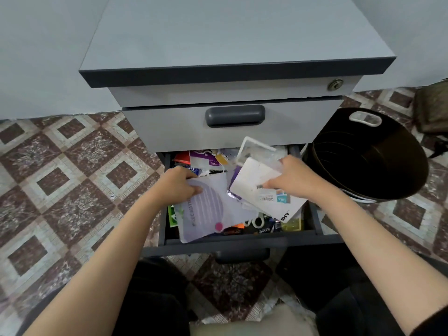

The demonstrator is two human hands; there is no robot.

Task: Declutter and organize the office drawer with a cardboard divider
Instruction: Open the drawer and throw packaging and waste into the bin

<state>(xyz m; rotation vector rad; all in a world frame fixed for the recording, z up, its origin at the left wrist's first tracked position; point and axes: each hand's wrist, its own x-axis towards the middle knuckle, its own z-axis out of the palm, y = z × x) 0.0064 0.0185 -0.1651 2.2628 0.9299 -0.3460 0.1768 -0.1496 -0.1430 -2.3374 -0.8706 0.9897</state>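
Note:
The lower drawer point(225, 244) of a grey cabinet is pulled open and crammed with packets, cards and small items. My left hand point(178, 186) grips the upper left edge of a pale purple packet point(209, 212) lying across the drawer's left half. My right hand point(289, 177) holds a white flat package point(254, 180) with printed labels, tilted up over the right half. A clear plastic box point(254, 150) sticks up just behind that package. White scissors handles point(255, 221) show under the packets near the drawer front. No cardboard divider is visible.
The cabinet's upper drawer point(232, 122) is closed, with a dark handle. A black waste bin point(371, 161) stands right of the cabinet on the patterned tile floor point(72, 185). My knees in dark trousers sit close in front of the drawer. A brown bag lies at far right.

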